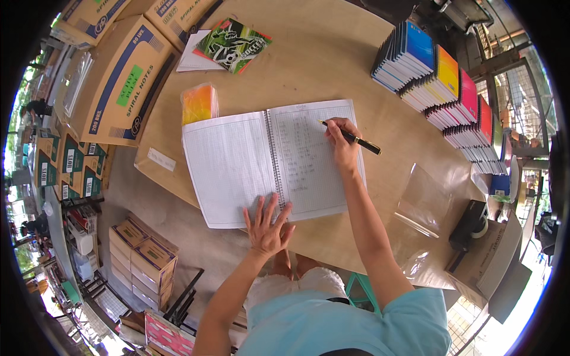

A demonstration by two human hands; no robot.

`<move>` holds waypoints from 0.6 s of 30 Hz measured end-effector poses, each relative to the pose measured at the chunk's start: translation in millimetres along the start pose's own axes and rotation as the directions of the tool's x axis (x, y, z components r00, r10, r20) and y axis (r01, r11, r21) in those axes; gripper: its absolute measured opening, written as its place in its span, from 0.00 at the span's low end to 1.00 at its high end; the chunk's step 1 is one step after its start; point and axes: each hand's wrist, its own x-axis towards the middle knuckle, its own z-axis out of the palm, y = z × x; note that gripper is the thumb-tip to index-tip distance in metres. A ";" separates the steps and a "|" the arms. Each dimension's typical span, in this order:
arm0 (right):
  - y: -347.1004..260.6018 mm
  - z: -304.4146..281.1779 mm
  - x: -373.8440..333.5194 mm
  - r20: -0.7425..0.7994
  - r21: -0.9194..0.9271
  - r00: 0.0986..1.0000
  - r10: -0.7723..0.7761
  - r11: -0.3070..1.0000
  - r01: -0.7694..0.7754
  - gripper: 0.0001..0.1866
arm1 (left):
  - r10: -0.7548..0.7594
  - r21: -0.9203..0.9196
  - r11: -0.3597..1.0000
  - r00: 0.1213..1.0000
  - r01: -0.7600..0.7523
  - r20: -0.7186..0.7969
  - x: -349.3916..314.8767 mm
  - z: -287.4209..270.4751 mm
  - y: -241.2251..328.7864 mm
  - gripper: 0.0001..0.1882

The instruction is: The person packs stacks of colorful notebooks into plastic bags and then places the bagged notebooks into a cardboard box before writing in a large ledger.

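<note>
A spiral notebook point(228, 160) lies open on the wooden table, its wire binding between two ruled pages. Handwriting in short lines covers part of the right page; the left page shows ruling and no writing that I can make out. My right hand point(344, 142) grips a black pen point(367, 144) with gold-coloured trim, its tip over the upper part of the right page. Near the bottom of the binding, my left hand point(267, 228) lies flat with fingers spread, pressing on the lower edge of the pages.
Behind the notebook sits an orange-yellow wrapped pad point(199, 104); farther back lies a green soccer-themed notebook point(233, 46). Stacked coloured notebooks point(442, 74) line the right side. Cardboard boxes point(122, 83) stand at the left. Clear plastic point(423, 199) and a black tape dispenser point(469, 225) lie at right.
</note>
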 end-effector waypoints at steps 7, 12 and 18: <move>-2.2 -3.9 3.4 0.029 0.252 0.998 0.049 0.966 -0.055 0.08 | 0.001 0.002 1.000 1.000 -0.001 0.001 0.1 -2.3 0.8 0.27; 0.6 -13.4 7.5 0.046 0.426 0.994 0.097 0.898 -0.107 0.08 | -0.005 0.004 1.000 1.000 0.005 0.011 -0.9 -3.6 2.5 0.27; -17.5 -23.9 13.4 -0.008 0.626 0.990 0.144 0.773 -0.107 0.11 | -0.014 -0.027 1.000 1.000 0.015 0.028 -1.1 -3.5 2.5 0.28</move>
